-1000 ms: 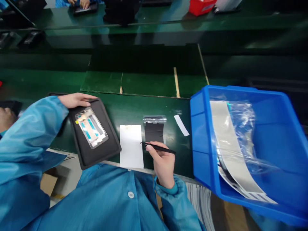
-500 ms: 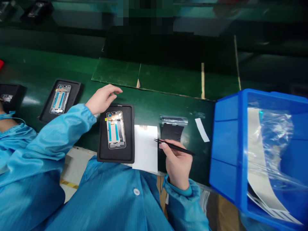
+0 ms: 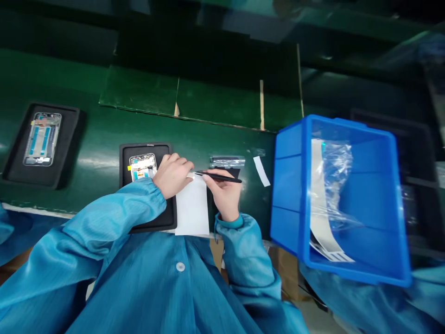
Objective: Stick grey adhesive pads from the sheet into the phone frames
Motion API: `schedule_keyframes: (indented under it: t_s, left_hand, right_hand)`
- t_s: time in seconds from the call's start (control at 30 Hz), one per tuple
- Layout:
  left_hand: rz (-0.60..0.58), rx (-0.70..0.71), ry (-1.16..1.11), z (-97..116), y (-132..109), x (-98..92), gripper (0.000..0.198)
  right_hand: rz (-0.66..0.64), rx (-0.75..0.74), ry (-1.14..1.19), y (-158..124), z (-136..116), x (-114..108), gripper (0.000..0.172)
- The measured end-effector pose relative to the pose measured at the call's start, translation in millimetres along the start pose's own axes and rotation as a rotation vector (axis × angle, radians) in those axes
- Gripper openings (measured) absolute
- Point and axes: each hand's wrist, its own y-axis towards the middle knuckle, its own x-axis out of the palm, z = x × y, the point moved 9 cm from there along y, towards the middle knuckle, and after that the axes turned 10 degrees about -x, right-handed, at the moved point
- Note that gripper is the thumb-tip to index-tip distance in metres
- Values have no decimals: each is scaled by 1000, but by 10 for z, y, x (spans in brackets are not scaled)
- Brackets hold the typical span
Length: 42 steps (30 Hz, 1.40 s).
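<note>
Surface: long dark green bench [image 3: 97, 139], pretty glossy, with a raised green board behind it.

Bin: big blue plastic bin [image 3: 287, 185] on the right, sitting at the bench's front edge.

In the bin: long pale film strip [image 3: 315, 185] and clear plastic bag [image 3: 337, 171], bunched together.

Trays: black rectangular tray [image 3: 127, 195] right in front of the person, holding a phone frame [image 3: 142, 167]. A second black tray [image 3: 69, 148] with its own phone frame [image 3: 42, 139] sat farther left.

Sheet: white paper sheet [image 3: 192, 206] lying flat on the bench, right against the near tray's right edge, mostly under the hands.

Left hand: left hand [image 3: 172, 175] hovered over the near tray's right side, hiding part of the frame. Its fingers [image 3: 184, 164] were curled at the sheet's top corner. Can't tell if they were pinching it.

Right hand: right hand [image 3: 224, 195] had its fingers [image 3: 217, 175] closed around slim black tweezers [image 3: 218, 176], tips right by the left fingertips.

Small bits: silver strip [image 3: 227, 161] and white slip [image 3: 261, 170] on the bench, just left of the bin.
</note>
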Motion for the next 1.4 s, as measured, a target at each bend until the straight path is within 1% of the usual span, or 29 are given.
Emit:
schedule_keyframes:
  t_s: [0.2, 0.33, 0.6, 0.83, 1.03, 1.4]
  left_hand:
    - [45, -39, -27, -78, -5, 52, 18]
    - [28, -56, -69, -96, 14, 71, 13]
    - [15, -64, -178, -110, 33, 50, 4]
    - [14, -70, -188, -109, 37, 43, 4]
    - [-8, -69, -178, -107, 41, 44, 5]
    - [0, -55, -166, -112, 44, 59, 6]
  right_hand:
    - [-47, -35, -44, -26, 45, 16, 17]
    - [-57, -28, -58, -30, 73, 18, 18]
    - [-54, -39, -66, -37, 78, -2, 16]
    - [-57, -49, -71, -39, 41, 9, 14]
    - [-62, -43, -82, -47, 62, 1, 14]
    - [-51, -45, -75, -44, 51, 9, 14]
